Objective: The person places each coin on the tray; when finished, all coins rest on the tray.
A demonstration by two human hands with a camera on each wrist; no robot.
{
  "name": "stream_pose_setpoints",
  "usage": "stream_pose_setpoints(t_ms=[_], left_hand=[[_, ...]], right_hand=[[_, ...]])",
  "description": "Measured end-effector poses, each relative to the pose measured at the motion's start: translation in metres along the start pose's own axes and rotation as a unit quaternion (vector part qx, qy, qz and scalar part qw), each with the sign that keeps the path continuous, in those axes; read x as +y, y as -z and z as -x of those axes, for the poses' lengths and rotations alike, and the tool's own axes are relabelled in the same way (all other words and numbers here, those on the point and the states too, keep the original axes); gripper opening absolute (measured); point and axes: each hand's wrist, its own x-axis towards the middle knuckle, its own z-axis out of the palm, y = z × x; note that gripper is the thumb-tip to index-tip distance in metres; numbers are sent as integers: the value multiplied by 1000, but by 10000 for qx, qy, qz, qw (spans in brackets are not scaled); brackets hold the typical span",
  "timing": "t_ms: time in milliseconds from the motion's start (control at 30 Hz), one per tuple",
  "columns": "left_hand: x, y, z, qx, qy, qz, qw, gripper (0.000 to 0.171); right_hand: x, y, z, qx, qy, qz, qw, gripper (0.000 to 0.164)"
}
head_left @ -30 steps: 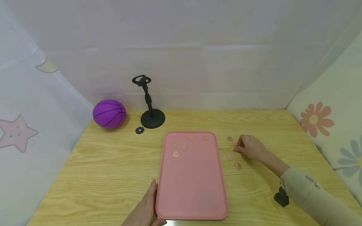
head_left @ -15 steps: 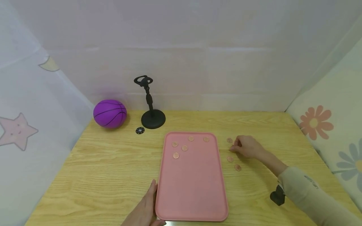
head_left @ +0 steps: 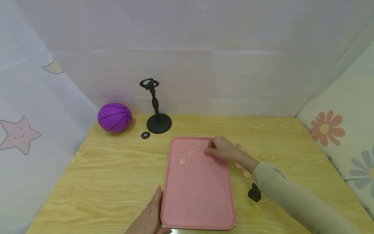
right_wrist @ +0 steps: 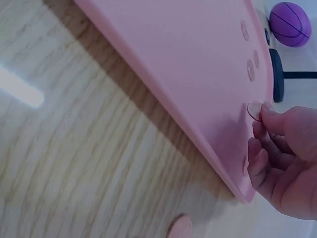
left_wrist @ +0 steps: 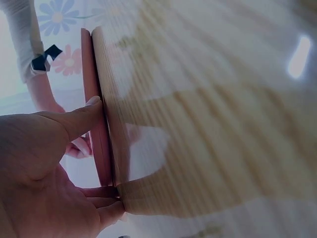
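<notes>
A pink tray (head_left: 198, 195) lies on the wooden table. Its near left corner is held by my left hand (head_left: 147, 213), thumb on one edge and fingers on the other, as the left wrist view shows. Over the tray's far right part, my right hand (head_left: 220, 149) pinches a copper-coloured coin (right_wrist: 254, 110) between thumb and fingertip. Several like coins lie flat in the far part of the tray, one coin (head_left: 182, 161) nearest the middle. Another coin (right_wrist: 244, 166) there is partly hidden by my right hand. More coins, such as this coin (head_left: 246, 174), lie right of the tray, partly behind my forearm.
At the back left sits a purple ball (head_left: 115, 117) with basketball lines. Beside it stand a black stand (head_left: 159, 123) with a ring top and a flat black chip (head_left: 145, 135). Fabric walls (head_left: 187, 65) enclose the back and sides. A black device (head_left: 255, 193) hangs at my right wrist.
My right hand has picked a coin off the table right of the tray and moved left with it, over the tray. My left hand stays at the corner.
</notes>
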Motion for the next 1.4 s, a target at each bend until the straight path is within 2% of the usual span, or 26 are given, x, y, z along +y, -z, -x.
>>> stream_pose_setpoints(t_ms=[167, 300, 567, 667, 800, 967, 1167, 1300, 1400], left_hand=[[-2, -2, -1, 185, -189, 92, 9996, 115], [-2, -2, -1, 126, -98, 138, 9998, 119], [-4, -3, -3, 217, -185, 15, 9996, 109], [-4, -2, -2, 141, -152, 45, 9998, 109], [-5, -2, -2, 100, -160, 113, 9998, 111], [-8, -3, -2, 135, -290, 96, 9994, 111], [-10, -2, -3, 139, -317, 37, 9994, 109], [-8, -3, -3, 198, -210, -24, 9996, 108], [-10, -6, -5, 308, -411, 212, 9985, 106]], right_hand=[[-5, -16, -8, 55, 217, 474, 9986, 19], [-6, -19, -11, 229, 413, 727, 9962, 20], [-6, -19, -13, 306, 442, 664, 9963, 19], [-4, -20, -12, 337, 438, 570, 9968, 17], [2, -14, -7, 320, 248, 327, 9986, 14], [22, 16, 12, 431, 168, 337, 9984, 9], [61, 55, 56, 272, 87, 345, 9990, 19], [84, 63, 88, -10, 40, 381, 9993, 32], [96, 61, 103, -180, 30, 445, 9988, 33]])
